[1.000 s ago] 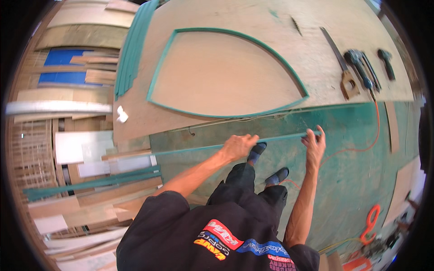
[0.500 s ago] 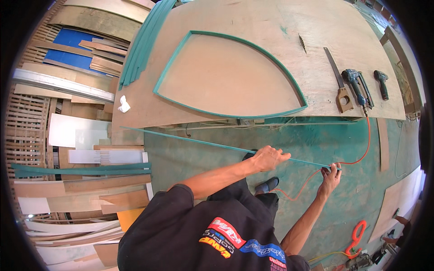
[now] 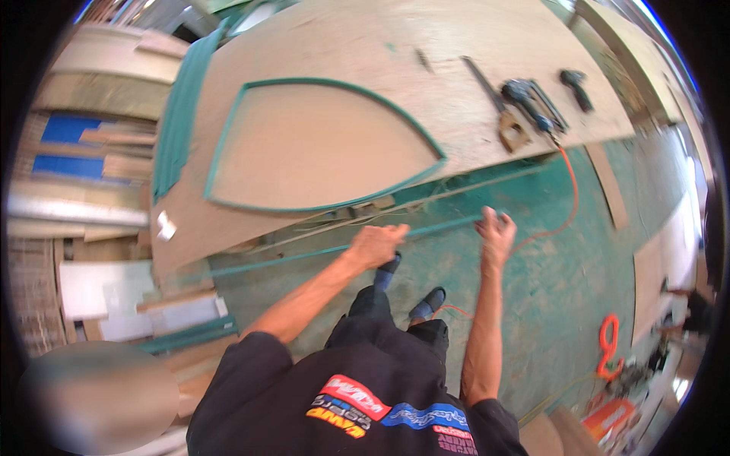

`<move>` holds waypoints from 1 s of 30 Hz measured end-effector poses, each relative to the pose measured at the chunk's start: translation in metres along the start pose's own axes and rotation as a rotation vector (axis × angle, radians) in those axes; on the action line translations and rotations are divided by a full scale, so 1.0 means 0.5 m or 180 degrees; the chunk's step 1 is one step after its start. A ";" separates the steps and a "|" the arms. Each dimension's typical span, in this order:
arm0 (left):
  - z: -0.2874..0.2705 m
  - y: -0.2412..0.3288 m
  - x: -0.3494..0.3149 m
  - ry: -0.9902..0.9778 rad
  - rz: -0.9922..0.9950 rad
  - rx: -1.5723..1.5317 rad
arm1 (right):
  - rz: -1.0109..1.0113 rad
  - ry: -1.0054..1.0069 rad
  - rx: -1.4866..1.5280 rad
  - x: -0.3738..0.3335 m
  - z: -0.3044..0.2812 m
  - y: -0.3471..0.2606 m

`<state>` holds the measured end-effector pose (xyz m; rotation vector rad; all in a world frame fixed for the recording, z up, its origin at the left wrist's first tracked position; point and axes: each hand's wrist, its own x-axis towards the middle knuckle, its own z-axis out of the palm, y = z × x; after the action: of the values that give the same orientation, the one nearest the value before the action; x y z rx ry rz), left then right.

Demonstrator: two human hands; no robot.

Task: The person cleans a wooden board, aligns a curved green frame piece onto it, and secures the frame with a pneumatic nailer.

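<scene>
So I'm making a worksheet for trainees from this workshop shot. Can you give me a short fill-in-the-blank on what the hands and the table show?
1. Both the left hand and the right hand grip one long, thin strip coloured ____.
2. The green frame on the plywood sheet outlines a shape with one pointed end, aimed toward the picture's ____.
3. The cable running down from the power tool is coloured ____.

Missing words: green; right; orange
</scene>
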<state>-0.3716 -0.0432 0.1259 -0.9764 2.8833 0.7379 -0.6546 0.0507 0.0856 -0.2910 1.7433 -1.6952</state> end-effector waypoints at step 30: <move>0.033 -0.109 0.004 0.0370 -0.1217 0.0146 | -0.0492 -0.0514 -0.0325 0.124 0.261 0.058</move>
<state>-0.3442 -0.0751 0.0873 -1.5476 2.6598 0.5987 -0.6138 -0.0863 0.0492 -0.6059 1.7265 -1.6419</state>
